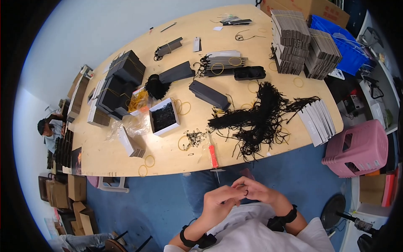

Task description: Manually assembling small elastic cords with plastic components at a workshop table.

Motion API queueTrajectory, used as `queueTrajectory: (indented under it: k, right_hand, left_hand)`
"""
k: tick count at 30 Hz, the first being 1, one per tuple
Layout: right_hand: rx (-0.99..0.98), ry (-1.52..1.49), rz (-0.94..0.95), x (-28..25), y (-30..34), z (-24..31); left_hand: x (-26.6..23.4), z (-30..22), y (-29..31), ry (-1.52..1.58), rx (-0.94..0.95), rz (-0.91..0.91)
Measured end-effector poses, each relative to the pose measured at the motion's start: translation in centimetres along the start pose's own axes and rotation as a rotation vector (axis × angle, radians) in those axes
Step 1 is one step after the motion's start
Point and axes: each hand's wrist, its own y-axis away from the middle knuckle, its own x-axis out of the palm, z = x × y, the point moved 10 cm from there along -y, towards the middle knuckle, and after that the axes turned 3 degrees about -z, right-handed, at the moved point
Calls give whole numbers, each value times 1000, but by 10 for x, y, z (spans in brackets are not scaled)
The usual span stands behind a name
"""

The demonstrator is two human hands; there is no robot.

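Together, left hand (220, 198), right hand (257, 190)

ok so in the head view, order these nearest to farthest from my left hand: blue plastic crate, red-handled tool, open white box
1. Red-handled tool: at the table's near edge, just ahead of your left hand.
2. Open white box: farther in on the table, ahead and to the left.
3. Blue plastic crate: upper right of the view.
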Motion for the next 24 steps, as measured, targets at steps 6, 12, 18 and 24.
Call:
queueTrajectory:
  k: [6,12,18,24]
  right_hand:
    - [116,-21,15,-3,11,-17]
    - [-162,648,-204,-13,20,29]
    - [-132,1155,-415,-22,34,60]
    - [-157,1353,-598,-28,51,97]
  left_hand:
    - [-55,12,-14,231,-59,-365]
    - [-91,22,-22,352,-26,-540]
    - [-110,25,-27,396,48,-650]
    - [-116,27,-38,509,87,-718]
